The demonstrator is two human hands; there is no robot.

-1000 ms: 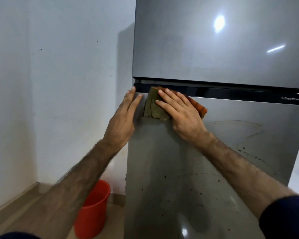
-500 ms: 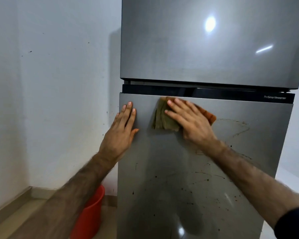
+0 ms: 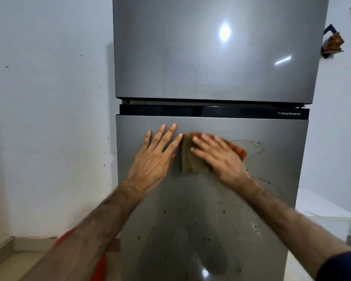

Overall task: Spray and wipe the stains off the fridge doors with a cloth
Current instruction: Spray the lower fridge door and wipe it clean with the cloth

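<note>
The right hand (image 3: 221, 159) presses a folded cloth (image 3: 190, 161) flat-fingered against the lower fridge door (image 3: 272, 169), beside brown stain streaks (image 3: 251, 147). The left hand (image 3: 156, 157) rests spread open on the door, just beside the cloth. A red bucket (image 3: 99, 266) shows behind the left forearm, which hides most of it.

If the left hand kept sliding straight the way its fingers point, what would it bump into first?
The left hand lies flat on the lower fridge door, fingers pointing up and slightly right. Sliding on, it would probably first meet the black strip at the top of that door; bare door lies between.
</note>
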